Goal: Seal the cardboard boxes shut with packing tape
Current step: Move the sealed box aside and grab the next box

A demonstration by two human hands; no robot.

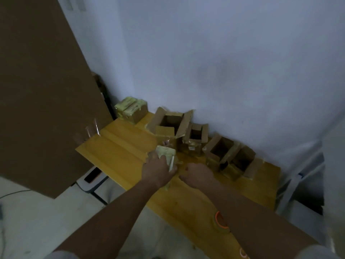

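A small cardboard box (pixel 166 153) wrapped in yellowish tape stands on the yellow wooden table (pixel 121 146). My left hand (pixel 157 169) grips its near side. Just right of it, my right hand (pixel 198 174) hovers low over the table with its fingers curled; whether it holds anything is hidden. A tape roll (pixel 220 220) with an orange core lies near the table's front edge, partly behind my right forearm. Several open boxes stand along the wall: a large one (pixel 170 123), a smaller one (pixel 197 134) and two more at the right (pixel 220 148) (pixel 242 159).
Two taped boxes (pixel 131 109) sit at the table's far left corner. A big brown cardboard sheet (pixel 43 90) leans at the left. A white device (pixel 91 179) stands on the floor under the table's left edge. A white frame (pixel 298 182) stands at the right.
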